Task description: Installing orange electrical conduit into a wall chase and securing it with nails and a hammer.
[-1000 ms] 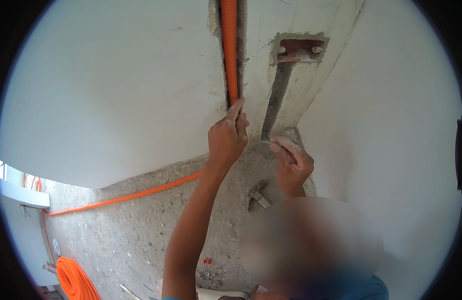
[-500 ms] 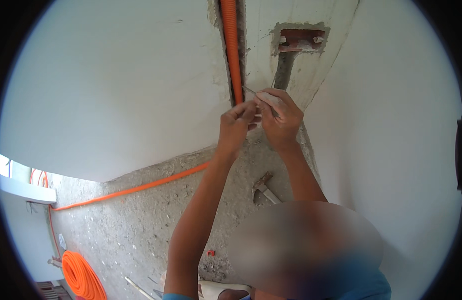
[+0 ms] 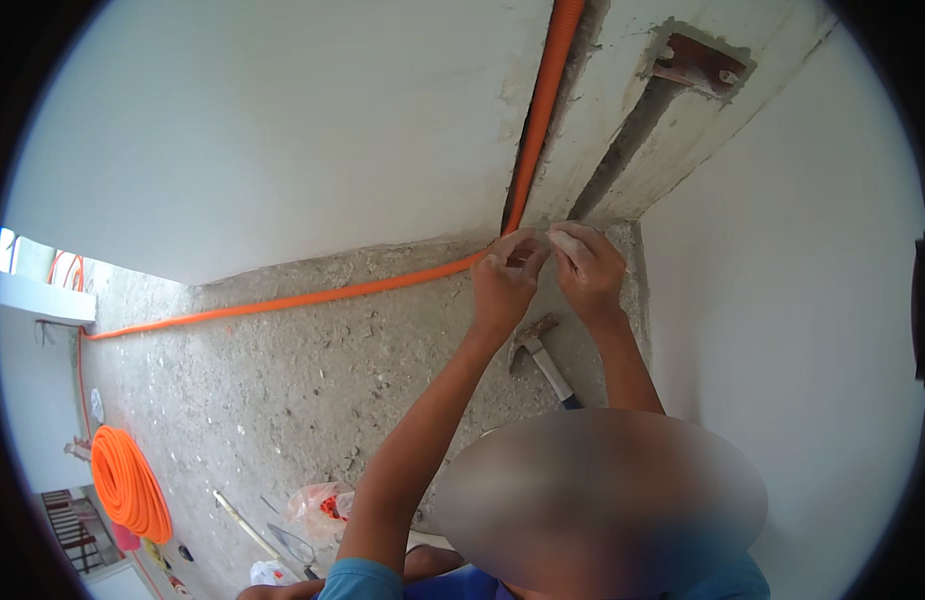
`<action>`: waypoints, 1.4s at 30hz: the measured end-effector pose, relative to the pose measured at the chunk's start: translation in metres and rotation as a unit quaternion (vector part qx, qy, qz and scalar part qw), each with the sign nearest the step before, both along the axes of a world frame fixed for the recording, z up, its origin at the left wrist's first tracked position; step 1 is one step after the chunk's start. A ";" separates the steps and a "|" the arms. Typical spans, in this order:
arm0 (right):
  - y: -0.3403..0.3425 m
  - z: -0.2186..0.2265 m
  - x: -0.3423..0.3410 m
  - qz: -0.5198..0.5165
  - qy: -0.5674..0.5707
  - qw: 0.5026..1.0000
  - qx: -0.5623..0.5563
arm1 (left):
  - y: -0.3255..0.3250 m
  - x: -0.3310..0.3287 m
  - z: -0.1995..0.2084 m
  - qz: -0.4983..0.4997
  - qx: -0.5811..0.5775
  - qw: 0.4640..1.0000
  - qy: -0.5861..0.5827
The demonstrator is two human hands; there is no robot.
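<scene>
An orange corrugated conduit (image 3: 549,105) runs down a groove cut in the white wall, bends at its foot and continues left along the rough floor. My left hand (image 3: 505,285) is curled at that bend, fingertips pinched together close to the conduit. Whether it touches the conduit or grips something small, I cannot tell. Just right of it, my right hand (image 3: 593,270) is closed too, thumb and fingers pressed together. What it holds is hidden by the fingers. Below both hands a claw hammer (image 3: 545,365) lies on the floor, its head toward the wall.
A recessed reddish wall box (image 3: 698,65) sits upper right, with a second groove (image 3: 623,150) leading down from it. A coil of orange conduit (image 3: 131,485) lies far left. Near my left arm are a plastic bag (image 3: 318,508) with red pieces and a pale rod (image 3: 245,525).
The view has shifted, and both hands are now lower, near the foot of the wall. The thin pointed piece that stuck out of my right hand no longer shows.
</scene>
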State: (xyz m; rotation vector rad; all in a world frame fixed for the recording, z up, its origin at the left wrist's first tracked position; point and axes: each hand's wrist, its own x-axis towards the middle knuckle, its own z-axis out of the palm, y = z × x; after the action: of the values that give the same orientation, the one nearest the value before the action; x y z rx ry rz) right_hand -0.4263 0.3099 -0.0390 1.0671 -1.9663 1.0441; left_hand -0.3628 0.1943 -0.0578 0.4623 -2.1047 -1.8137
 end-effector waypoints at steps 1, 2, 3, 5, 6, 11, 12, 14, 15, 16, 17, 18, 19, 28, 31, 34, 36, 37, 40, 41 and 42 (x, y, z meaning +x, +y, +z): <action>-0.002 0.001 -0.001 0.003 0.002 1.000 0.004 | 0.001 -0.004 0.004 0.035 -0.064 0.994 0.087; -0.009 0.005 0.000 0.017 0.014 1.000 0.013 | -0.001 -0.006 0.005 0.071 -0.131 0.974 0.171; -0.013 0.009 0.000 0.031 0.027 0.999 0.022 | -0.004 -0.009 0.007 0.074 -0.129 0.974 0.171; -0.019 0.017 -0.004 0.042 0.038 0.998 0.025 | -0.009 -0.018 0.008 0.121 -0.170 0.950 0.233; -0.022 0.021 -0.006 0.051 0.049 0.997 0.026 | -0.011 -0.022 0.008 0.124 -0.168 0.950 0.234; -0.024 0.034 -0.008 0.042 0.015 0.998 -0.034 | -0.008 -0.043 0.018 0.177 -0.091 0.946 0.256; -0.021 0.034 -0.007 0.023 -0.003 0.997 -0.067 | -0.008 -0.047 0.021 0.180 -0.089 0.946 0.257; -0.010 0.023 -0.003 0.007 -0.018 0.998 -0.065 | -0.006 -0.055 0.028 0.196 -0.025 0.954 0.224; -0.004 0.017 0.000 -0.011 -0.034 0.997 -0.065 | -0.005 -0.060 0.031 0.197 -0.021 0.954 0.225; 0.002 0.012 0.004 -0.011 -0.032 0.997 -0.062 | -0.003 -0.065 0.034 0.207 -0.005 0.954 0.214; 0.007 0.005 0.010 -0.025 -0.061 0.997 -0.049 | -0.003 -0.070 0.035 0.217 0.010 0.955 0.202; 0.012 0.000 0.016 -0.039 -0.088 0.995 -0.035 | -0.002 -0.075 0.033 0.217 0.013 0.955 0.203; 0.018 -0.005 0.024 -0.040 -0.086 0.995 -0.032 | -0.001 -0.080 0.031 0.225 0.018 0.949 0.219; 0.087 -0.072 0.124 -0.060 -0.363 0.915 0.168 | 0.009 -0.101 0.031 0.299 0.076 0.933 0.187; 0.112 -0.089 0.164 -0.080 -0.419 0.850 0.308 | 0.012 -0.102 0.028 0.293 0.053 0.932 0.206; 0.121 -0.104 0.178 -0.086 -0.373 0.838 0.388 | 0.007 -0.103 0.028 0.278 0.045 0.936 0.211; 0.126 -0.115 0.179 -0.102 -0.447 0.801 0.385 | 0.003 -0.100 0.025 0.270 0.049 0.939 0.205; 0.128 -0.122 0.180 -0.105 -0.443 0.802 0.387 | 0.002 -0.099 0.025 0.258 0.057 0.946 0.187; 0.134 -0.139 0.185 -0.123 -0.427 0.823 0.354 | 0.002 -0.098 0.027 0.245 0.078 0.950 0.175; 0.133 -0.136 0.187 -0.123 -0.442 0.828 0.323 | 0.001 -0.096 0.028 0.242 0.088 0.950 0.175; 0.133 -0.133 0.189 -0.124 -0.457 0.831 0.292 | 0.000 -0.095 0.028 0.245 0.088 0.949 0.176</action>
State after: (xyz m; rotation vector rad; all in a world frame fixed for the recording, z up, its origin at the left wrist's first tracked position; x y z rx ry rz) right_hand -0.2372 0.4425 -0.1717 0.5514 -3.2558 0.8908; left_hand -0.4573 0.1946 -0.0303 0.5909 -1.4410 -1.6426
